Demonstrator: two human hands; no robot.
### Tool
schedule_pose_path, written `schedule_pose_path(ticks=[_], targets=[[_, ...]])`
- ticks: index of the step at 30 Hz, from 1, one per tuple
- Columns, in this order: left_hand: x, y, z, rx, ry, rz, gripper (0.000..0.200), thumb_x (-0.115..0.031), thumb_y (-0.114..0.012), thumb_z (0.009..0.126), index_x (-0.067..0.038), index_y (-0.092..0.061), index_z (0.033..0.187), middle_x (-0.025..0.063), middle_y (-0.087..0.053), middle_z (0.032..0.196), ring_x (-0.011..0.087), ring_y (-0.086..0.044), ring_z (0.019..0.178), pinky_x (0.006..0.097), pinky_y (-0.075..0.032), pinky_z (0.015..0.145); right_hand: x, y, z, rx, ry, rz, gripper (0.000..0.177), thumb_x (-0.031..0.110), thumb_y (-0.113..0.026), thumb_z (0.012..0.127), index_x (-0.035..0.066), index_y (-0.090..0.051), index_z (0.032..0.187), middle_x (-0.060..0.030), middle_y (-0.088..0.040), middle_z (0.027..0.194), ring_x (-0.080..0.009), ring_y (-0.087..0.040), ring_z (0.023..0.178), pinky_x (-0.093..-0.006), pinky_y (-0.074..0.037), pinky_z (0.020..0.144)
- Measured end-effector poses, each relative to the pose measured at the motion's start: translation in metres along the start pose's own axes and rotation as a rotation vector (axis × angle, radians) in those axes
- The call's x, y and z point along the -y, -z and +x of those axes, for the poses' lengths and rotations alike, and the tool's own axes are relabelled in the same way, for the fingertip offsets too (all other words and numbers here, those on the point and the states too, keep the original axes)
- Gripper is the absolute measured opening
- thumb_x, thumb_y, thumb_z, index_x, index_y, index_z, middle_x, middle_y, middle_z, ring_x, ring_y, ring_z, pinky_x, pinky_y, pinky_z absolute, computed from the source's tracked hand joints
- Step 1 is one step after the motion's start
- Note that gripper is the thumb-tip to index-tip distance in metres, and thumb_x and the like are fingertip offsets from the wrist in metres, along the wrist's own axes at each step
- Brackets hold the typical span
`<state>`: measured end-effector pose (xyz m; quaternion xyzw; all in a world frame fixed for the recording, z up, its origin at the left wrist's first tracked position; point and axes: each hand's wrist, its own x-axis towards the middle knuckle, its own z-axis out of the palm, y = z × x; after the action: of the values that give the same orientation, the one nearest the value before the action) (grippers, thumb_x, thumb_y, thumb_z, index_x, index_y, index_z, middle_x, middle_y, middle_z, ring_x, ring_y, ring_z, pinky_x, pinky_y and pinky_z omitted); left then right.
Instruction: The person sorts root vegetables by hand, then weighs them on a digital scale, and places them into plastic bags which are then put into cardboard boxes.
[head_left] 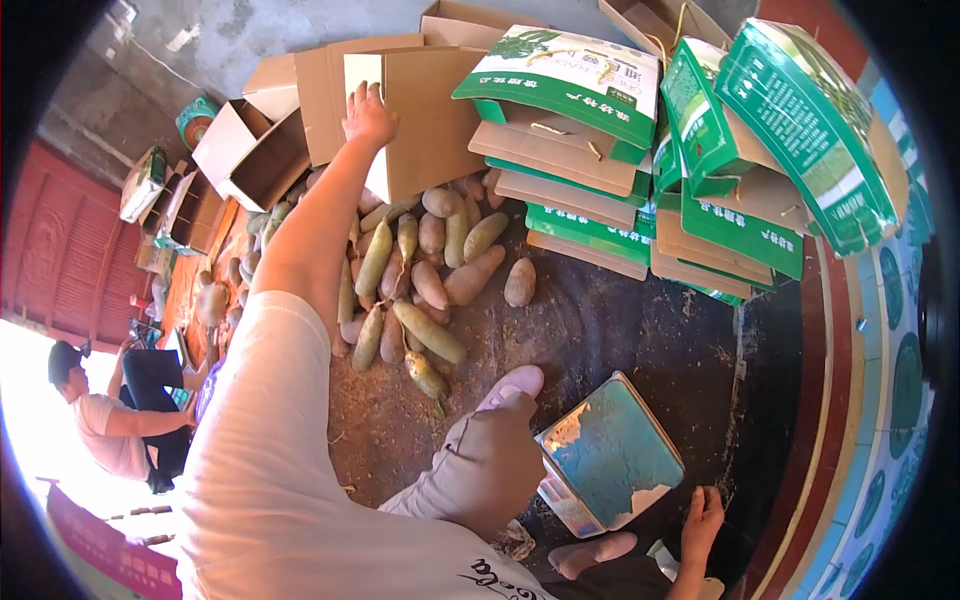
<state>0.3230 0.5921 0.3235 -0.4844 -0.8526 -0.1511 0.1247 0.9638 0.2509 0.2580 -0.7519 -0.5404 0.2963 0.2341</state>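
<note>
My left hand point(370, 118) is stretched out to the back and touches an open brown cardboard box point(435, 120). Its fingers are extended and lie against the pale panel of the box. In front of the box a heap of green radishes point(375, 255) spreads over the dark floor, some of them coated in soil. One brownish radish point(520, 283) lies apart on the right. My right hand point(703, 510) hangs low at the right with fingers loosely extended, and nothing shows in it. Near it is a worn blue-topped stool point(612, 455).
Green and white printed cartons point(565, 75) are stacked at the back right, with more cartons point(810, 130) leaning beside them. Open boxes point(255, 150) stand at the back left. Another person point(115, 420) in a dark cap sits at the far left. My shoe point(515, 385) is close to the radishes.
</note>
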Motion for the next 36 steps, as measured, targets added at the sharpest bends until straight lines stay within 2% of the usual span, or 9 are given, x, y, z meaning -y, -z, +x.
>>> schedule_pose_path(ticks=[7,11,15,16,19,20,24,27,36], targets=[[-0.003,-0.008,0.056,-0.063,-0.059,0.188,0.079,-0.029,-0.062,0.075,-0.019,-0.019,0.140,-0.0005,-0.011,0.147,0.0267,-0.010,0.135,0.0520,-0.024,0.103,-0.033,-0.015,0.014,0.065,0.009,-0.228,0.011,0.006,-0.054,0.081,-0.004,-0.053,0.085,-0.0209,-0.057,0.074,-0.0344,-0.056,0.066,-0.0363,-0.043,0.061],[-0.005,-0.013,0.080,-0.012,-0.104,0.321,0.082,-0.028,-0.062,0.075,-0.020,-0.014,0.141,-0.0016,-0.007,0.148,0.0261,-0.007,0.136,0.0538,-0.019,0.105,-0.050,-0.021,0.010,0.175,-0.065,-0.344,0.013,0.006,-0.055,0.078,-0.004,-0.055,0.086,-0.0221,-0.059,0.078,-0.0393,-0.057,0.073,-0.0401,-0.044,0.064],[0.003,-0.017,0.090,-0.175,-0.226,0.348,0.060,-0.028,-0.059,0.077,-0.016,-0.038,0.132,0.0033,-0.036,0.135,0.0265,-0.031,0.126,0.0521,-0.030,0.098,-0.064,-0.031,0.000,0.225,0.024,-0.416,0.017,0.009,-0.058,0.076,-0.004,-0.056,0.088,-0.0230,-0.059,0.081,-0.0404,-0.057,0.077,-0.0442,-0.044,0.067],[-0.010,0.001,0.074,-0.139,-0.270,0.447,0.042,-0.028,-0.052,0.081,-0.016,-0.050,0.122,0.0013,-0.048,0.117,0.0222,-0.036,0.120,0.0515,-0.027,0.100,-0.061,-0.032,-0.002,0.233,0.045,-0.432,0.018,0.009,-0.058,0.076,-0.004,-0.056,0.088,-0.0230,-0.059,0.081,-0.0404,-0.057,0.077,-0.0442,-0.045,0.067],[-0.025,0.025,0.055,0.005,-0.323,0.507,0.035,-0.034,-0.055,0.079,-0.020,-0.059,0.111,0.0008,-0.049,0.116,0.0213,-0.037,0.118,0.0477,-0.034,0.093,-0.065,-0.036,-0.004,0.244,0.104,-0.437,0.018,0.009,-0.058,0.076,-0.004,-0.056,0.089,-0.0228,-0.059,0.081,-0.0404,-0.057,0.077,-0.0435,-0.045,0.067],[-0.024,0.029,0.044,-0.062,-0.368,0.486,0.028,-0.033,-0.053,0.079,-0.021,-0.064,0.102,0.0017,-0.052,0.113,0.0215,-0.043,0.111,0.0416,-0.037,0.087,-0.065,-0.036,-0.004,0.240,0.124,-0.432,0.019,0.009,-0.058,0.076,-0.004,-0.056,0.089,-0.0226,-0.059,0.081,-0.0405,-0.057,0.077,-0.0431,-0.045,0.066],[0.006,0.008,0.032,-0.093,-0.248,0.270,0.025,-0.027,-0.052,0.078,-0.017,-0.064,0.097,0.0037,-0.061,0.100,0.0235,-0.052,0.101,0.0382,-0.041,0.085,-0.032,-0.026,-0.006,0.242,0.122,-0.364,0.015,0.008,-0.057,0.077,-0.003,-0.056,0.088,-0.0211,-0.059,0.080,-0.0398,-0.057,0.076,-0.0423,-0.044,0.066],[0.033,0.031,-0.002,-0.122,-0.186,0.165,0.035,-0.032,-0.056,0.078,-0.010,-0.060,0.105,0.0079,-0.061,0.102,0.0263,-0.051,0.104,0.0366,-0.044,0.087,-0.013,-0.017,-0.012,0.241,0.158,-0.283,0.012,0.006,-0.055,0.077,-0.002,-0.055,0.086,-0.0200,-0.058,0.078,-0.0384,-0.057,0.074,-0.0417,-0.044,0.065],[0.089,0.121,-0.140,-0.583,-0.059,-0.226,0.016,-0.021,-0.062,0.073,-0.007,-0.057,0.080,0.0058,-0.057,0.084,0.0283,-0.050,0.093,0.0481,-0.037,0.073,0.023,0.002,-0.048,0.145,0.263,-0.168,0.011,0.006,-0.053,0.079,-0.003,-0.054,0.085,-0.0197,-0.058,0.078,-0.0368,-0.057,0.072,-0.0396,-0.044,0.065]])
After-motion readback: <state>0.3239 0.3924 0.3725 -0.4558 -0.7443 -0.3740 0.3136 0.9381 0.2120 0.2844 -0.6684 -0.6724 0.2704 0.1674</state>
